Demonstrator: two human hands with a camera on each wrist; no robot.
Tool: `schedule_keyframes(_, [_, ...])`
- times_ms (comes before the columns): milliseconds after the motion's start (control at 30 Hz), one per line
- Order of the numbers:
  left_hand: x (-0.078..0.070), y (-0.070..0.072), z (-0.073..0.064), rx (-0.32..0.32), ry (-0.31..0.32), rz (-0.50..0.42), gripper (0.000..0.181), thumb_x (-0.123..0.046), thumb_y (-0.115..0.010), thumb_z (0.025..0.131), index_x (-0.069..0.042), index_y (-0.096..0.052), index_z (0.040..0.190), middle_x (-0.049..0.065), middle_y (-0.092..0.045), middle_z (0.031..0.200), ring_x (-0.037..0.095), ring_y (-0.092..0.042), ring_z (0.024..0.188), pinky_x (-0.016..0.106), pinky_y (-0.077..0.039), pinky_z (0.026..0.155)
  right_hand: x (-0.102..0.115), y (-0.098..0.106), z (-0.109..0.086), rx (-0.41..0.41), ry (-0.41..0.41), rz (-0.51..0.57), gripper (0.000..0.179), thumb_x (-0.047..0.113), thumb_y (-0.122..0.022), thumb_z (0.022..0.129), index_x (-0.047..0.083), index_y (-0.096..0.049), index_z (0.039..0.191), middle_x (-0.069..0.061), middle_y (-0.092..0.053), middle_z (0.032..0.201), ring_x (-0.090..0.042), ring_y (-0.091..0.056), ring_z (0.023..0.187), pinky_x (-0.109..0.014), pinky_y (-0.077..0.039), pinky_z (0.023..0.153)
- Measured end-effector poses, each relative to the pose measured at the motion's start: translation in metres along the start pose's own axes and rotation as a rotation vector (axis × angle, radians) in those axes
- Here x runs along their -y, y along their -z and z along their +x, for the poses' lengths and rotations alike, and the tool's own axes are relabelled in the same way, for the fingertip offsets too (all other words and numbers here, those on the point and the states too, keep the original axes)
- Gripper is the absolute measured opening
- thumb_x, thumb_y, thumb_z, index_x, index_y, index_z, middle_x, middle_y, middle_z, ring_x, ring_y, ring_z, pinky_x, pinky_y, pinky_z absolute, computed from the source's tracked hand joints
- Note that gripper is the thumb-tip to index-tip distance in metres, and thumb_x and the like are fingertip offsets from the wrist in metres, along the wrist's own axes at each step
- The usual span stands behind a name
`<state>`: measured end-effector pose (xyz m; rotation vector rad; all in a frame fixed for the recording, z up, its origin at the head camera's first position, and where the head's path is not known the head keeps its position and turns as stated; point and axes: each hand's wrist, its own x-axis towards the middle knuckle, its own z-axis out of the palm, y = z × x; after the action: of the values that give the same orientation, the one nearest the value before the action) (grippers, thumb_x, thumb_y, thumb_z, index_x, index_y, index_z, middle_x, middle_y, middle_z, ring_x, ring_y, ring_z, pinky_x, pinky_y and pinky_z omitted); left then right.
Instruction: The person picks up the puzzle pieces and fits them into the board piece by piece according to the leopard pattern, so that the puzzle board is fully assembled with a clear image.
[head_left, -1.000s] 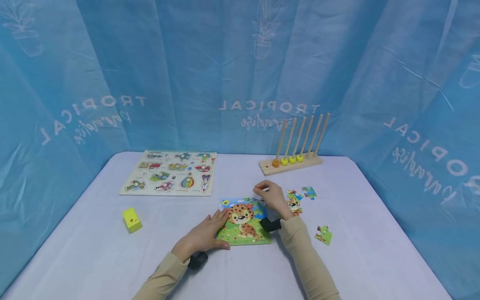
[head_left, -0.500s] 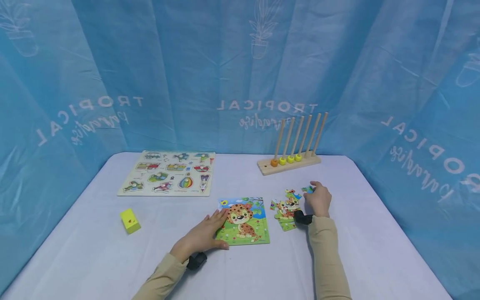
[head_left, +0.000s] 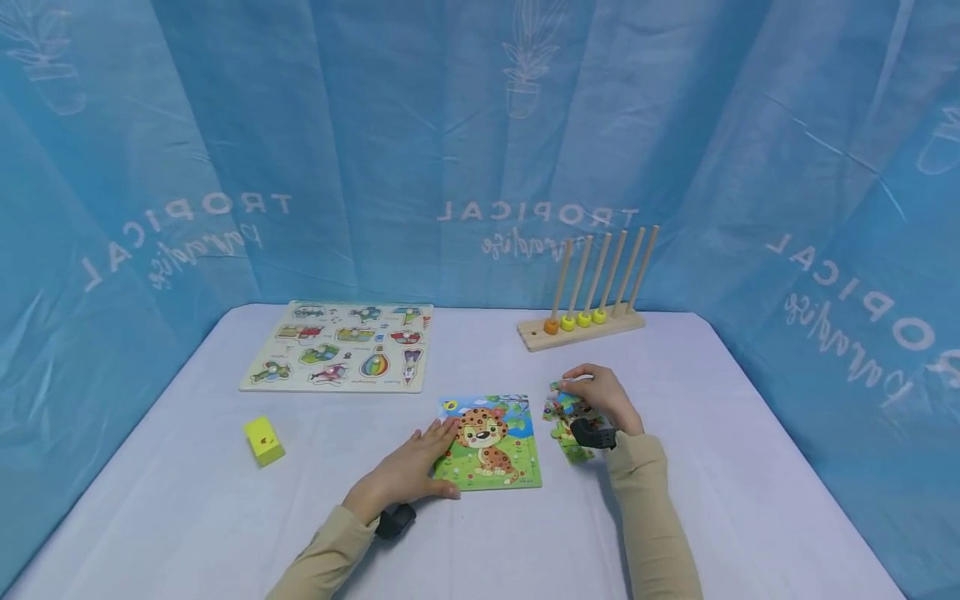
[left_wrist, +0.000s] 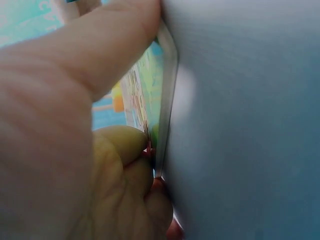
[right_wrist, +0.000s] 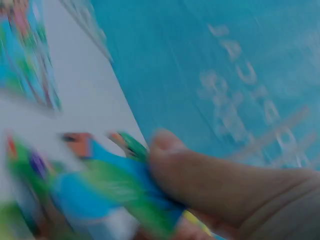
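My left hand (head_left: 405, 468) rests on the left edge of a square leopard jigsaw puzzle (head_left: 495, 462), fingers stretched over it and the thumb at its front corner. In the left wrist view the board's pale edge (left_wrist: 169, 100) passes between thumb and fingers. To the right of the puzzle, my right hand (head_left: 606, 398) hovers over a cluster of loose puzzle pieces (head_left: 562, 433). It pinches a blue and green puzzle piece (right_wrist: 125, 187), blurred in the right wrist view. The hand and its black wrist camera hide part of the cluster.
A peg puzzle board (head_left: 341, 346) with vehicle shapes lies at the back left. In front of it sits a yellow block (head_left: 263, 440). A wooden bead counter (head_left: 581, 329) with upright rods stands at the back right. A blue curtain (head_left: 390, 167) surrounds the white table (head_left: 480, 550).
My right hand moved from above the leopard puzzle to a puzzle piece at the far right, took it, and came back left over the cluster. My left hand stayed put.
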<state>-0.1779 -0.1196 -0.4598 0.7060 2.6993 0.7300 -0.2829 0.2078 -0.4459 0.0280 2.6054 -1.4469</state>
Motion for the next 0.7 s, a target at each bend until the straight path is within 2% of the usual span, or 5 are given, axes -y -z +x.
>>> schedule_keyframes(133, [0.0,-0.001,0.001,0.005,-0.001,-0.001,0.099,-0.045,-0.074,0.08,0.0,-0.024,0.152,0.017,-0.02,0.161,0.037,-0.016,0.15,0.057,-0.017,0.122,0.013,-0.027,0.0,0.14,0.03,-0.014,0.027,0.025,-0.07,0.09,0.005,-0.066,0.107,-0.003,-0.065,0.074,-0.014,-0.049,0.052,-0.028,-0.045,0.051])
schedule_keyframes(233, [-0.001,-0.001,0.0,0.003,0.003,-0.005,0.099,-0.045,-0.074,0.08,-0.001,-0.024,0.152,0.017,-0.02,0.161,0.037,-0.016,0.15,0.057,-0.017,0.122,0.02,-0.045,-0.002,0.17,0.052,-0.004,0.024,0.022,-0.072,0.087,0.005,-0.066,0.103,-0.005,-0.066,0.075,-0.016,-0.052,0.053,-0.031,-0.047,0.051])
schedule_keyframes(367, [-0.002,0.0,0.0,0.003,0.007,-0.011,0.099,-0.044,-0.074,0.08,-0.001,-0.023,0.153,0.017,-0.02,0.161,0.036,-0.015,0.15,0.057,-0.016,0.122,0.024,-0.064,-0.004,0.107,0.083,-0.063,0.022,0.022,-0.077,0.083,0.007,-0.066,0.094,-0.007,-0.062,0.072,-0.018,-0.054,0.056,-0.031,-0.048,0.053])
schedule_keyframes(533, [-0.001,-0.001,0.0,0.002,0.011,-0.009,0.099,-0.045,-0.074,0.08,-0.001,-0.023,0.152,0.017,-0.02,0.161,0.037,-0.016,0.15,0.056,-0.016,0.122,0.028,-0.08,-0.007,-0.025,0.136,-0.25,0.022,0.027,-0.079,0.081,0.01,-0.065,0.081,-0.005,-0.06,0.074,-0.017,-0.051,0.061,-0.028,-0.042,0.054])
schedule_keyframes(700, [0.0,0.0,0.0,-0.003,0.014,0.0,0.099,-0.045,-0.074,0.08,0.0,-0.023,0.152,0.017,-0.02,0.161,0.036,-0.016,0.15,0.056,-0.016,0.122,0.031,-0.086,-0.009,-0.094,0.175,-0.335,0.024,0.029,-0.08,0.079,0.01,-0.065,0.081,-0.009,-0.06,0.085,-0.019,-0.052,0.067,-0.032,-0.044,0.058])
